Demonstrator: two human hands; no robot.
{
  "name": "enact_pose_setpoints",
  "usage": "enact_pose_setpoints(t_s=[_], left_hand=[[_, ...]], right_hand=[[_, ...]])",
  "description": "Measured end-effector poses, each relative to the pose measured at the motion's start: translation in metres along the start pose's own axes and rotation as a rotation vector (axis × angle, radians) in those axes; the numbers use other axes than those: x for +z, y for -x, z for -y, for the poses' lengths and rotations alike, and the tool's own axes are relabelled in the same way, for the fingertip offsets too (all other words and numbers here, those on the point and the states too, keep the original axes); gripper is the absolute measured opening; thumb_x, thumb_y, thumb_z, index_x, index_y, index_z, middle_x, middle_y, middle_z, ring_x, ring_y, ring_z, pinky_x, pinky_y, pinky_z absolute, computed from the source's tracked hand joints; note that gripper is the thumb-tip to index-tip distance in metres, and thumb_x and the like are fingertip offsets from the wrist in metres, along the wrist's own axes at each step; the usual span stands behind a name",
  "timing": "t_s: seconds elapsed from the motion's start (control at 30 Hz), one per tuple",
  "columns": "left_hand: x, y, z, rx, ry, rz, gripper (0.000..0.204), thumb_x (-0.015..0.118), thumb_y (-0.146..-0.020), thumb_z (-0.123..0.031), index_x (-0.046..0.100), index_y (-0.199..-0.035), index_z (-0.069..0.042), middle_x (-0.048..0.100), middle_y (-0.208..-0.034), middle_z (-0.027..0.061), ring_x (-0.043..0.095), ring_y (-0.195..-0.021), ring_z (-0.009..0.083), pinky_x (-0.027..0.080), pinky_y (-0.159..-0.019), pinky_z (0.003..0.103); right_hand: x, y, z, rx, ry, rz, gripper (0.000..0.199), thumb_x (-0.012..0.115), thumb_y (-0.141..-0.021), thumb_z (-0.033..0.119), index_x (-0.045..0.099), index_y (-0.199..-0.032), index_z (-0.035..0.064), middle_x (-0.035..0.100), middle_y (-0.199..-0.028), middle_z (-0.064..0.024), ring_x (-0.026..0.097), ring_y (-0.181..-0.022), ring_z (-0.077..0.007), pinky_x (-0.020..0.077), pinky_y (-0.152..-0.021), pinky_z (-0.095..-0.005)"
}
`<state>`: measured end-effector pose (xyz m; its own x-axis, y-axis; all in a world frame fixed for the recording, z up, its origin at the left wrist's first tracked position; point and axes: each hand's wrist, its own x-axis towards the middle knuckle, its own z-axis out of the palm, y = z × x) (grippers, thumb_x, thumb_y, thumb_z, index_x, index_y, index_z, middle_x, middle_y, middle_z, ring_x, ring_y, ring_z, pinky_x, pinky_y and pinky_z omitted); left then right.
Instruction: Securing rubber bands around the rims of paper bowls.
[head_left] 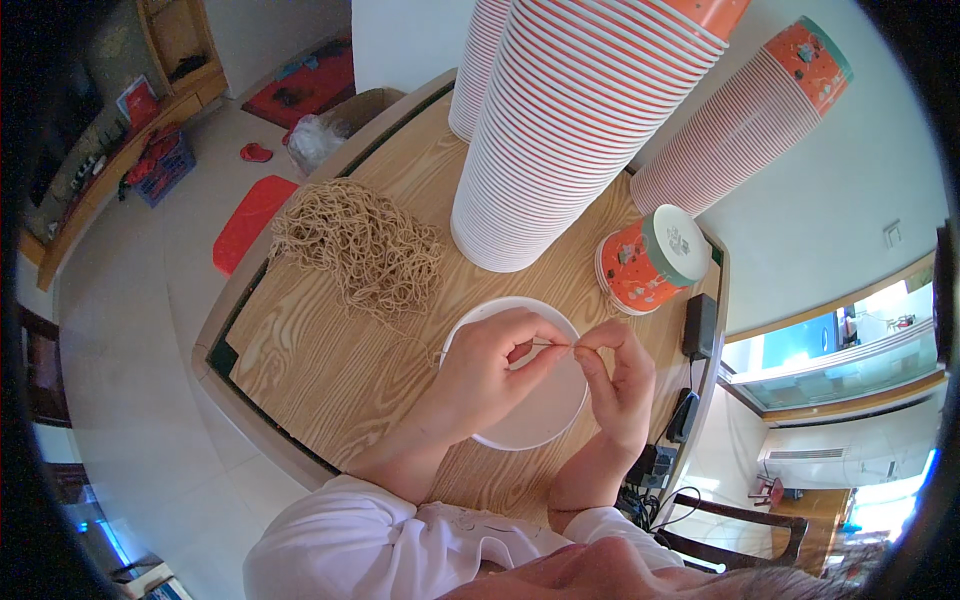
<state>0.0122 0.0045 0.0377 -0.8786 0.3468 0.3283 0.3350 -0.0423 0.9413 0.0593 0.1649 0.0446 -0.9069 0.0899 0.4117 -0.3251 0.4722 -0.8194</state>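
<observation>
My left hand (490, 375) and my right hand (620, 375) meet above an open white paper bowl (540, 425) on the wooden table (330, 360). Both pinch the ends of a thin tan string (553, 345) stretched between thumb and fingertips. A tangled heap of the same tan string (365, 250) lies to the left, and one strand trails from it toward the bowl.
Three tall stacks of orange-and-white paper bowls (560, 130) stand at the back, one leaning (735, 125). A short capped stack (650, 260) lies on its side right of them. Black adapters and cables (695, 330) sit along the right edge.
</observation>
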Motion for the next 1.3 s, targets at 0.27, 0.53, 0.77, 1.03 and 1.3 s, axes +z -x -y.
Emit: enact_pose_setpoints(t_s=[0.27, 0.53, 0.77, 1.03, 1.3], left_hand=[[0.002, 0.000, 0.001, 0.088, -0.033, 0.037, 0.010, 0.067, -0.080, -0.005, 0.067, -0.090, -0.006, 0.063, -0.079, 0.0072, 0.060, -0.065, 0.0173, 0.047, -0.057, 0.028], [-0.008, -0.001, 0.003, -0.025, 0.086, 0.053, 0.010, 0.067, -0.081, -0.005, 0.067, -0.091, -0.005, 0.063, -0.079, 0.0051, 0.057, -0.064, 0.0126, 0.044, -0.056, 0.025], [-0.009, 0.000, -0.002, -0.025, 0.005, 0.110, 0.009, 0.067, -0.081, -0.005, 0.067, -0.090, -0.005, 0.061, -0.077, 0.0027, 0.045, -0.057, 0.0085, 0.037, -0.051, 0.024], [-0.001, -0.001, -0.002, 0.085, 0.011, 0.043, 0.009, 0.068, -0.081, -0.005, 0.067, -0.090, -0.005, 0.063, -0.079, 0.0043, 0.055, -0.062, 0.0112, 0.043, -0.054, 0.026], [-0.020, -0.004, 0.012, -0.050, -0.163, -0.090, 0.008, 0.070, -0.078, -0.010, 0.066, -0.084, -0.007, 0.061, -0.073, 0.0036, 0.049, -0.056, 0.0114, 0.039, -0.051, 0.027]], right_hand=[[-0.007, 0.003, -0.009, 0.064, 0.105, 0.056, 0.005, 0.061, -0.080, -0.002, 0.056, -0.080, -0.0019, 0.053, -0.072, -0.0076, 0.053, -0.068, -0.0190, 0.0422, -0.064, -0.0293], [-0.006, -0.004, 0.004, -0.029, 0.012, -0.053, 0.026, 0.078, -0.065, 0.001, 0.066, -0.088, 0.0001, 0.064, -0.084, -0.0097, 0.062, -0.079, -0.0204, 0.0486, -0.070, -0.0308], [-0.007, -0.004, -0.002, -0.191, 0.150, -0.028, 0.018, 0.076, -0.066, 0.000, 0.067, -0.082, 0.0021, 0.065, -0.081, -0.0085, 0.060, -0.078, -0.0233, 0.0475, -0.069, -0.0320], [-0.008, -0.001, -0.002, -0.081, 0.176, 0.018, 0.006, 0.065, -0.078, 0.004, 0.062, -0.074, 0.0007, 0.058, -0.074, -0.0102, 0.056, -0.074, -0.0260, 0.0436, -0.068, -0.0344], [-0.008, -0.039, -0.031, -0.087, 0.306, 0.154, 0.020, 0.068, -0.080, 0.014, 0.062, -0.095, 0.0015, 0.060, -0.086, -0.0140, 0.058, -0.082, -0.0328, 0.0460, -0.073, -0.0397]])
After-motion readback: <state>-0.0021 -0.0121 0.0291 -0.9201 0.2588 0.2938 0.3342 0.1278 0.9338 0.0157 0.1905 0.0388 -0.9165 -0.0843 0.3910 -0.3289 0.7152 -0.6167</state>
